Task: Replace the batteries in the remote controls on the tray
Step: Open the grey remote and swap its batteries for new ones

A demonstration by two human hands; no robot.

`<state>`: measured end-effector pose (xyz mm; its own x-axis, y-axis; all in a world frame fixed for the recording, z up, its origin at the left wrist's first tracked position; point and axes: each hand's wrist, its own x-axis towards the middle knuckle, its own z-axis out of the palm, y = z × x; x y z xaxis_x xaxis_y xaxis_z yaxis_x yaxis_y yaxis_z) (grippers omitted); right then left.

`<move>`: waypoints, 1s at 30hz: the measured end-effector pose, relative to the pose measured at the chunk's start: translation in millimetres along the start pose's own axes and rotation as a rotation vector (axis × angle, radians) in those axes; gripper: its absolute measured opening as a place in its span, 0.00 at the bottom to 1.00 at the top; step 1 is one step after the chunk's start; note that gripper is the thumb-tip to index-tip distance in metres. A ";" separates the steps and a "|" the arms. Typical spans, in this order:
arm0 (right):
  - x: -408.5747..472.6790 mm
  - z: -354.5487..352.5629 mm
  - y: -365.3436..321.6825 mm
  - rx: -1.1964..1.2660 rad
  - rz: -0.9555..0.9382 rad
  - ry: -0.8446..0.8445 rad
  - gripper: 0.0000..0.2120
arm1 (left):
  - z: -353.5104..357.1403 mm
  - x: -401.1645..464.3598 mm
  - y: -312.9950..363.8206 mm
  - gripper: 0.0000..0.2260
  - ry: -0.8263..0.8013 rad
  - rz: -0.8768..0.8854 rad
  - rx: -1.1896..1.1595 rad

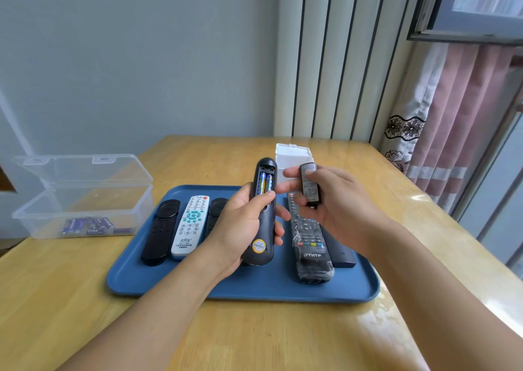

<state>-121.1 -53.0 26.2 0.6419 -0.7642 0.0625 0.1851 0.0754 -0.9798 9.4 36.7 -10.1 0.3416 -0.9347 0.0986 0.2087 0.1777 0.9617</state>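
Note:
My left hand (240, 223) holds a dark grey remote (261, 232) upright above the blue tray (198, 288), back side toward me. Its battery bay is uncovered and two blue and yellow batteries (264, 183) sit inside. My right hand (336, 206) pinches the remote's loose battery cover (309, 185) just to the right of it. On the tray lie a black remote (161, 239), a white remote (190, 226), another black one (213, 215) partly hidden by my left hand, a plastic-wrapped black remote (310, 246) and a flat dark remote (341, 253).
A clear plastic box (85, 201) with its lid up stands left of the tray and holds several purple batteries (90, 226). A small white box (293, 155) stands behind the tray. The wooden table (254, 331) ends near a curtain and window on the right.

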 end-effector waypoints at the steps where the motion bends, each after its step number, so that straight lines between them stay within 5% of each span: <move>1: 0.0 -0.1 1.5 -0.009 -0.019 -0.016 0.14 | 0.9 -0.4 -0.1 0.05 0.007 0.001 -0.007; 5: -0.3 -4.0 6.3 -0.202 -0.118 -0.025 0.11 | 0.3 0.2 -0.6 0.05 0.035 0.033 0.033; 14: -1.8 11.3 21.6 0.121 0.011 0.077 0.20 | -0.4 2.2 -6.4 0.05 0.024 0.113 0.198; 22: -10.6 24.7 23.6 0.184 0.052 0.110 0.10 | 2.5 -0.7 -10.9 0.16 0.044 0.228 0.343; 30: -13.3 24.2 19.3 0.251 0.082 0.107 0.12 | -1.8 -3.0 -10.4 0.15 -0.025 0.274 0.526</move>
<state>-108.1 -25.9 11.0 0.5826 -0.8113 -0.0489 0.3228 0.2862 -0.9022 7.9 38.2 -20.8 0.2962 -0.8843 0.3610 -0.3685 0.2429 0.8973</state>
